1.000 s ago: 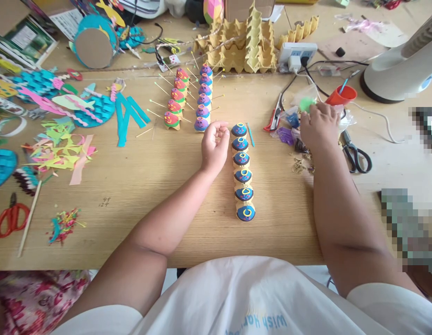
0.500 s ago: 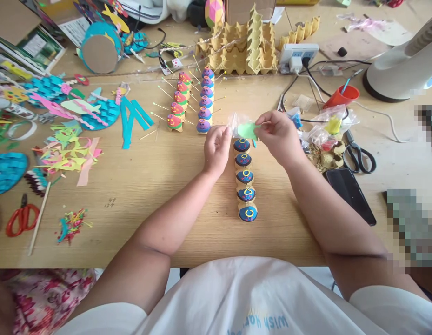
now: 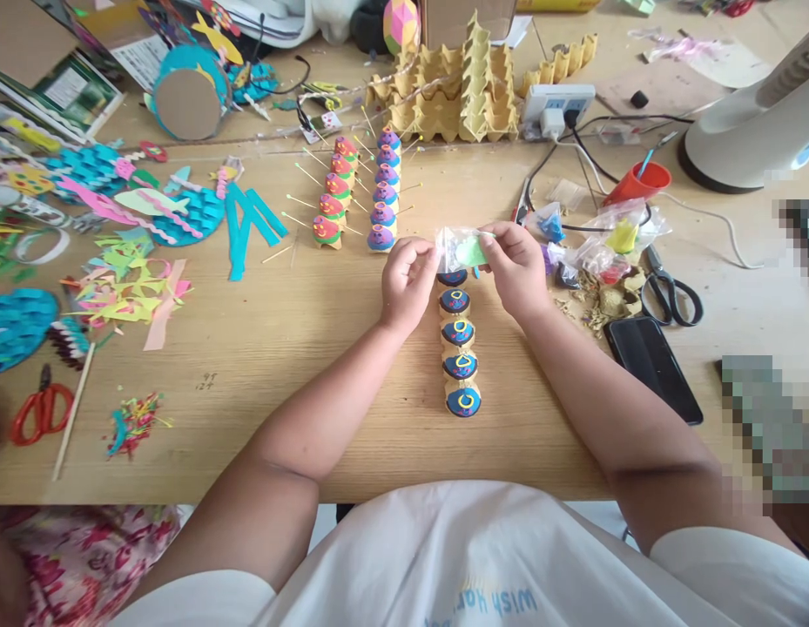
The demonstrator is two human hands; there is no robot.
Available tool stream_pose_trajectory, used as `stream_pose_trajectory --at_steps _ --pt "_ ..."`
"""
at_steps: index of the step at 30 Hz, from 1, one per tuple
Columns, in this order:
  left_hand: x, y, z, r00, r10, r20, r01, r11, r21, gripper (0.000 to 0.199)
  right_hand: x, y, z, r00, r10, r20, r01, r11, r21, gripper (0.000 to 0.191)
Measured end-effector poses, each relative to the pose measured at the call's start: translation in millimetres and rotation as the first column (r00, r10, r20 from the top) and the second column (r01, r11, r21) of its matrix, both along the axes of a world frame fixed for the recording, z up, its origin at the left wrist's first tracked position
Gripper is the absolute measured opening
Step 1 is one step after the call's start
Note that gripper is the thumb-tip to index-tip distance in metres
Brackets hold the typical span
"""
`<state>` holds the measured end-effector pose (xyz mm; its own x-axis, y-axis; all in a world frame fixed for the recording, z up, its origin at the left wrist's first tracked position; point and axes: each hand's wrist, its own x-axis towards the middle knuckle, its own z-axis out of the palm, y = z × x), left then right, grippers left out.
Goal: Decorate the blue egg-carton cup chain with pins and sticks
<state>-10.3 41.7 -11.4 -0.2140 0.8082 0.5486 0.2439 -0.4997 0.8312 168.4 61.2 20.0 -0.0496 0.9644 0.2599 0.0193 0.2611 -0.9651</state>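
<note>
So the left hand [image 3: 410, 279] has its fingertips pinched on one end of a small clear zip bag [image 3: 457, 250] with light green clay in it, and the right hand [image 3: 516, 266] grips the other end, pretty much mid-frame. Right under the bag there's a blue-topped egg-carton strip [image 3: 459, 366] on the counter [image 3: 352, 418]. Upper centre has the red-and-green caterpillar [image 3: 332, 193] and the purple one [image 3: 384, 190]. Black-handled scissors [image 3: 670, 292] and a phone [image 3: 652, 368] sit right of centre.
</note>
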Motion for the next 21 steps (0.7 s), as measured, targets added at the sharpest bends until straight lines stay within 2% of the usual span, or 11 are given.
stream_pose_trajectory --at_steps 8,14,21 --pt "0.3 0.1 -0.5 0.999 -0.047 0.013 0.047 0.999 -0.003 0.044 2.7 3.3 -0.5 0.997 -0.050 0.059 0.050 0.999 0.000 0.059" --pt "-0.3 1.0 -1.4 0.996 -0.087 0.033 0.087 0.996 0.005 0.038 2.4 3.8 -0.4 0.998 -0.039 0.053 0.038 0.999 0.017 0.060" --pt "-1.7 3.2 -2.6 0.989 -0.134 0.062 0.137 0.989 -0.053 0.043 2.3 4.6 -1.1 0.997 -0.038 0.074 0.039 0.999 -0.012 0.065"
